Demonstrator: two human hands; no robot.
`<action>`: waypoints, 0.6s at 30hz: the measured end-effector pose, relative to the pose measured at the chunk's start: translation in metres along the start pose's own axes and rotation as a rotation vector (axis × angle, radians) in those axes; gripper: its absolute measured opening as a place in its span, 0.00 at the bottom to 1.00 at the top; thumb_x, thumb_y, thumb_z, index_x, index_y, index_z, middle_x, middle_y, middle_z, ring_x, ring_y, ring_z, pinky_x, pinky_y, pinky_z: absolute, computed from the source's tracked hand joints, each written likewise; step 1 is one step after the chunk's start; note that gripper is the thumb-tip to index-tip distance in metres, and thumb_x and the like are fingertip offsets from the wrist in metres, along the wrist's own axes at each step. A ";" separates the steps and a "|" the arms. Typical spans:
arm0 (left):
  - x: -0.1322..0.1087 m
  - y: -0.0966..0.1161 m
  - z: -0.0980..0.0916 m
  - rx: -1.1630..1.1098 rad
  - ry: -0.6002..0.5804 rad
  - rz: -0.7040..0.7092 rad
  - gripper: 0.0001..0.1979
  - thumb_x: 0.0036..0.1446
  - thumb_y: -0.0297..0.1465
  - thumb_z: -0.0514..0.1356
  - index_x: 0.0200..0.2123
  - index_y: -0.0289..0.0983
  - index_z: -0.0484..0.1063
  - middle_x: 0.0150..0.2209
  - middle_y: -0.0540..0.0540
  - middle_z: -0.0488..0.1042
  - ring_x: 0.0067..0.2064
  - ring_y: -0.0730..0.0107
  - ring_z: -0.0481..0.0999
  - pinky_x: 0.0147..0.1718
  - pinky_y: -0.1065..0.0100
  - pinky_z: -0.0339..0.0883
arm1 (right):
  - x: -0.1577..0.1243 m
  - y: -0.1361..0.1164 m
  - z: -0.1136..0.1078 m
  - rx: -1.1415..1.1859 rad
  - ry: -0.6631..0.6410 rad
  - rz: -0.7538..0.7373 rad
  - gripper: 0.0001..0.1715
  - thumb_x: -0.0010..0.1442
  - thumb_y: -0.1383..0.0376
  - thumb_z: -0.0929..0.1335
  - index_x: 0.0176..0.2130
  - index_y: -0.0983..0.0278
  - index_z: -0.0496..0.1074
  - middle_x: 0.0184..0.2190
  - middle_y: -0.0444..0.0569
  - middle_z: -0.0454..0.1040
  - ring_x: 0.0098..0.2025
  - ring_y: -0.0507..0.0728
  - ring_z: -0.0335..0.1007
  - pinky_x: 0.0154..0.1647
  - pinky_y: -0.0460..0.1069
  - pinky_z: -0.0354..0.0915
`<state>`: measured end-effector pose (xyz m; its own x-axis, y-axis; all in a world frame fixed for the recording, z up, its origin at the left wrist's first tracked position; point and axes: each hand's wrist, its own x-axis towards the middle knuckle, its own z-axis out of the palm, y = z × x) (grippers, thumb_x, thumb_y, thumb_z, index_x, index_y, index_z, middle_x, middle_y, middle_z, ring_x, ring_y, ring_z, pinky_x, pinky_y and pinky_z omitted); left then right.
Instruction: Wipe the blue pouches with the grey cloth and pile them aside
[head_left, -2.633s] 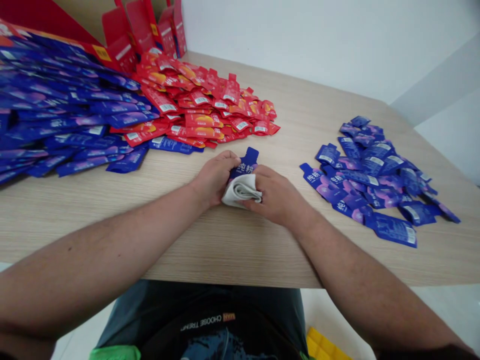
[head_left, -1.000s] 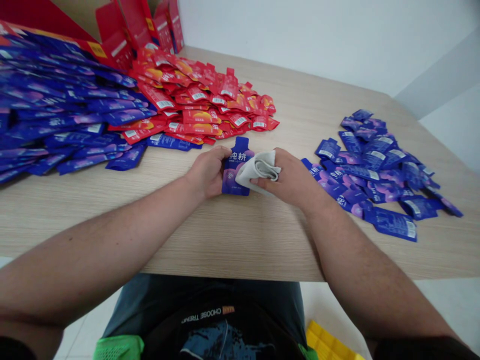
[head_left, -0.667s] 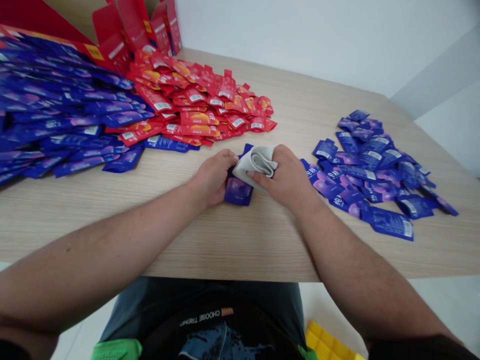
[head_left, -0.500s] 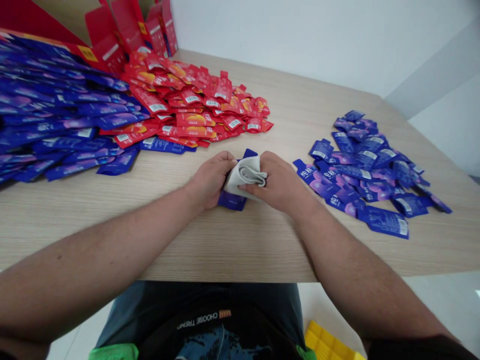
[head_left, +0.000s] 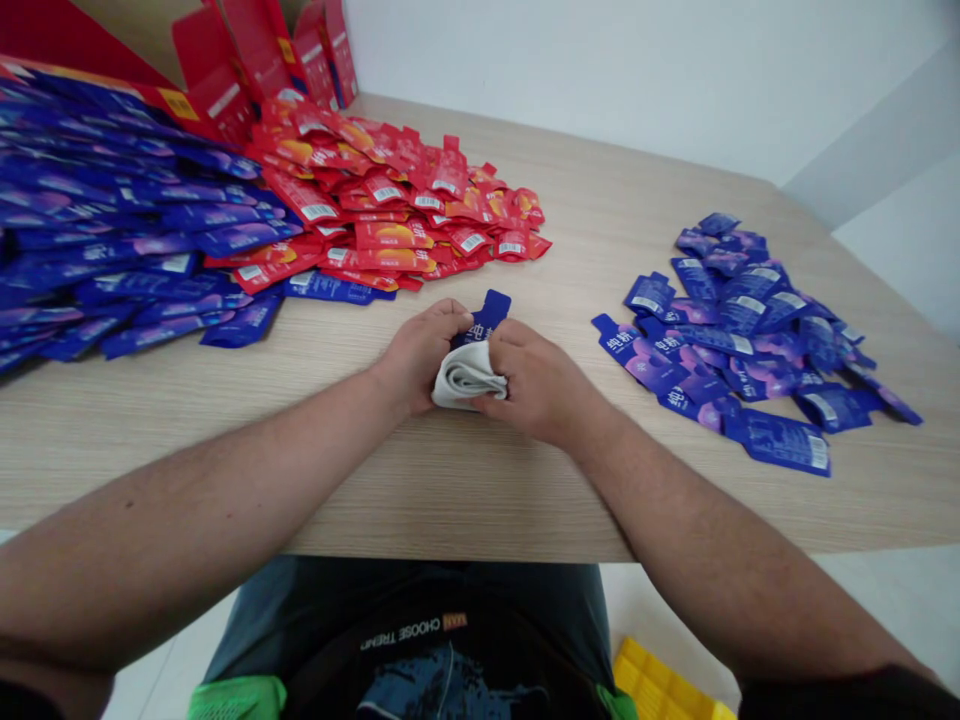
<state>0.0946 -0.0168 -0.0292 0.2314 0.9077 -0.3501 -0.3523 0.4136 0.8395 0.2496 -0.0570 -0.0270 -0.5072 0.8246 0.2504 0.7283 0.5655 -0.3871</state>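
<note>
Table: light wood table [head_left: 525, 490], open red cardboard boxes [head_left: 255, 50] behind it.
Piles: red pouches [head_left: 397, 200], left blue heap [head_left: 127, 210], right blue heap [head_left: 735, 330].
Hands: left hand [head_left: 416, 355] and right hand [head_left: 536, 385] close together, clamped on white cloth [head_left: 469, 378].
Pouch: blue pouch [head_left: 484, 318] under cloth, top poking out.

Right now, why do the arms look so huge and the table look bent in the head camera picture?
In the head view, a wide lens seems to stretch things near the edges, so the left forearm and right forearm look huge, and the table looks slanted. The light is soft, with faint shadows.
</note>
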 end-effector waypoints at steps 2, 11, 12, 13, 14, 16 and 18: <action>0.000 0.000 0.001 0.005 0.015 0.002 0.13 0.60 0.21 0.55 0.24 0.38 0.63 0.19 0.54 0.60 0.20 0.75 0.59 0.20 0.71 0.55 | 0.000 -0.003 -0.002 0.016 -0.107 -0.038 0.12 0.60 0.59 0.75 0.43 0.61 0.77 0.41 0.51 0.73 0.45 0.60 0.69 0.48 0.53 0.68; 0.005 -0.003 -0.002 -0.036 -0.035 0.040 0.10 0.56 0.21 0.59 0.26 0.39 0.63 0.22 0.53 0.63 0.22 0.73 0.64 0.21 0.72 0.59 | 0.001 0.016 -0.019 -0.034 0.065 0.121 0.14 0.58 0.57 0.77 0.40 0.62 0.76 0.37 0.49 0.74 0.43 0.62 0.70 0.46 0.54 0.67; 0.005 -0.003 -0.001 -0.024 -0.043 0.043 0.10 0.55 0.21 0.59 0.26 0.39 0.63 0.21 0.53 0.63 0.22 0.74 0.63 0.21 0.72 0.58 | 0.001 0.020 -0.020 -0.054 0.138 0.163 0.15 0.59 0.56 0.76 0.40 0.62 0.75 0.37 0.50 0.74 0.44 0.62 0.70 0.46 0.55 0.68; 0.004 -0.003 -0.001 -0.015 -0.052 0.046 0.10 0.55 0.21 0.59 0.26 0.38 0.63 0.21 0.53 0.63 0.21 0.74 0.63 0.21 0.73 0.58 | 0.002 0.024 -0.020 -0.073 0.211 0.204 0.16 0.60 0.54 0.75 0.40 0.62 0.75 0.38 0.50 0.74 0.45 0.63 0.70 0.47 0.56 0.68; 0.002 -0.004 -0.001 -0.008 -0.067 0.047 0.10 0.55 0.20 0.59 0.26 0.38 0.63 0.21 0.53 0.63 0.21 0.74 0.63 0.21 0.73 0.58 | 0.002 0.029 -0.021 -0.086 0.280 0.244 0.16 0.62 0.53 0.74 0.42 0.62 0.75 0.39 0.51 0.74 0.46 0.64 0.71 0.48 0.57 0.68; 0.000 -0.005 0.000 0.005 -0.112 0.053 0.10 0.55 0.21 0.59 0.26 0.38 0.62 0.20 0.54 0.63 0.21 0.74 0.63 0.21 0.73 0.59 | 0.002 0.039 -0.022 -0.088 0.391 0.307 0.20 0.64 0.50 0.72 0.47 0.62 0.75 0.41 0.52 0.74 0.48 0.65 0.71 0.50 0.58 0.68; -0.002 -0.007 -0.001 0.019 -0.162 0.071 0.10 0.55 0.22 0.59 0.26 0.38 0.62 0.21 0.54 0.62 0.21 0.74 0.63 0.21 0.74 0.59 | 0.002 0.045 -0.023 -0.054 0.457 0.333 0.24 0.64 0.47 0.71 0.50 0.62 0.74 0.42 0.52 0.75 0.48 0.66 0.71 0.50 0.59 0.68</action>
<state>0.0961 -0.0215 -0.0348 0.3501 0.9107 -0.2193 -0.3565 0.3460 0.8678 0.2920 -0.0301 -0.0232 -0.0042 0.8740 0.4859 0.8436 0.2641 -0.4676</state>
